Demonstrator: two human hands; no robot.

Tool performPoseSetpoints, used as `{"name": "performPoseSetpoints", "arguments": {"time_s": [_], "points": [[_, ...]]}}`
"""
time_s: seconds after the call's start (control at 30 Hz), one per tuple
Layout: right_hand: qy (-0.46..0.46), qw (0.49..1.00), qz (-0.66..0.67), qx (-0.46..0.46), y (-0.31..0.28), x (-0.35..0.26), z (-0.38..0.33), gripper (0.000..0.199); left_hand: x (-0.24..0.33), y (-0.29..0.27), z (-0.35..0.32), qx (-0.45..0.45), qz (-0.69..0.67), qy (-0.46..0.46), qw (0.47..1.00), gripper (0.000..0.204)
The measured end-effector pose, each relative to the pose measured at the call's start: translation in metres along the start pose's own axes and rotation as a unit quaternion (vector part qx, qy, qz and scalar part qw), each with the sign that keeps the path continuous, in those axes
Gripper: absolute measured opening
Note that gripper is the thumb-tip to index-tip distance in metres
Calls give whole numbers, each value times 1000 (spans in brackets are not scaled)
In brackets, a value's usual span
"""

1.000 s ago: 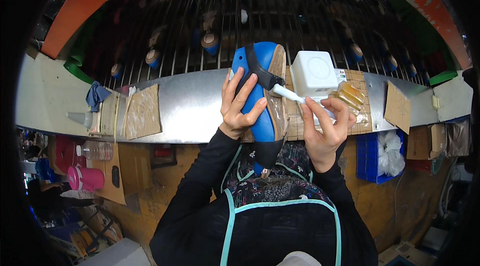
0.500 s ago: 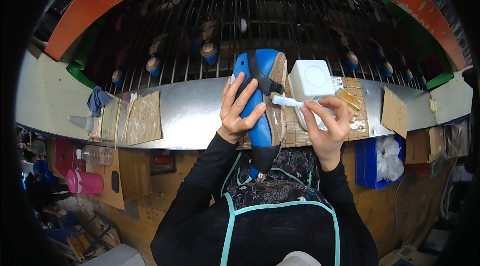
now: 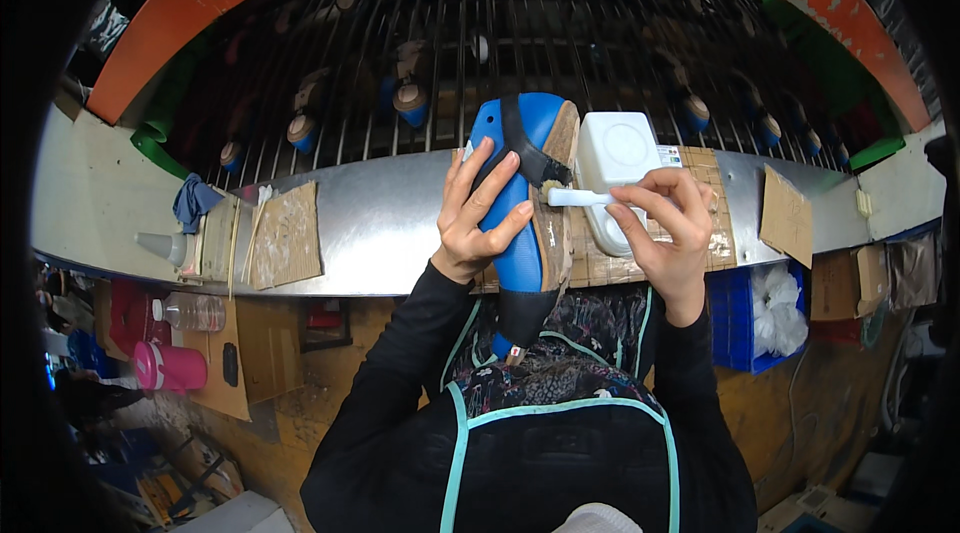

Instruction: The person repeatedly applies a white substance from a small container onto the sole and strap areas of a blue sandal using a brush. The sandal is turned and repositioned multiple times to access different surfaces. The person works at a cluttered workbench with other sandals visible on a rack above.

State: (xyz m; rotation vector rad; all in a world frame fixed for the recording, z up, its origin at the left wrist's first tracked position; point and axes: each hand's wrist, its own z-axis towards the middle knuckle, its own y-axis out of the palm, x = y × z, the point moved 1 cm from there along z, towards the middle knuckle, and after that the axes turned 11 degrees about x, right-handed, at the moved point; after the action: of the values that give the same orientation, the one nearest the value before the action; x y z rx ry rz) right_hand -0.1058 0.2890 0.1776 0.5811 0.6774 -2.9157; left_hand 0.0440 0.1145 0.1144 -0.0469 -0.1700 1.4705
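Note:
A blue shoe last (image 3: 520, 253) with black strap pieces and a brown sole board lies tilted on its side above the bench edge. My left hand (image 3: 476, 211) is wrapped round its left side, fingers spread over the blue surface and the black strap (image 3: 520, 138). In my right hand (image 3: 674, 233), thumb and fingers pinch the white handle of a small brush (image 3: 578, 198). The brush's bristles touch the sole's edge where the strap end folds over. Just behind the right hand stands a white plastic container (image 3: 616, 148), partly hidden by the fingers.
Beyond the metal bench (image 3: 380, 233), a rack of rods (image 3: 450, 53) carries several blue lasts (image 3: 412, 105). Cardboard pieces lie left (image 3: 287, 236) and right (image 3: 786, 215). A blue crate (image 3: 735, 323) with plastic bags stands below right; a pink jug (image 3: 170, 365) sits lower left.
My right hand has shifted slightly right and turned, with the brush now more level at the strap end. The left hand keeps its hold on the last, which has barely moved.

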Motion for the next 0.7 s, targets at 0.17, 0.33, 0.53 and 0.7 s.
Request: {"name": "performPoseSetpoints", "arguments": {"time_s": [0.17, 0.33, 0.53, 0.7], "points": [[62, 992, 47, -95, -5, 8, 3, 16, -1, 1, 0, 2, -8, 0, 1000, 37], [126, 973, 151, -120, -1, 18, -4, 17, -3, 1, -1, 2, -1, 0, 1000, 36], [203, 950, 209, -110, 3, 16, -26, 15, -3, 5, -3, 28, 5, -15, 999, 36], [246, 929, 263, -84, 5, 9, -45, 14, -2, 10, -6, 52, -1, -40, 998, 35]]}}
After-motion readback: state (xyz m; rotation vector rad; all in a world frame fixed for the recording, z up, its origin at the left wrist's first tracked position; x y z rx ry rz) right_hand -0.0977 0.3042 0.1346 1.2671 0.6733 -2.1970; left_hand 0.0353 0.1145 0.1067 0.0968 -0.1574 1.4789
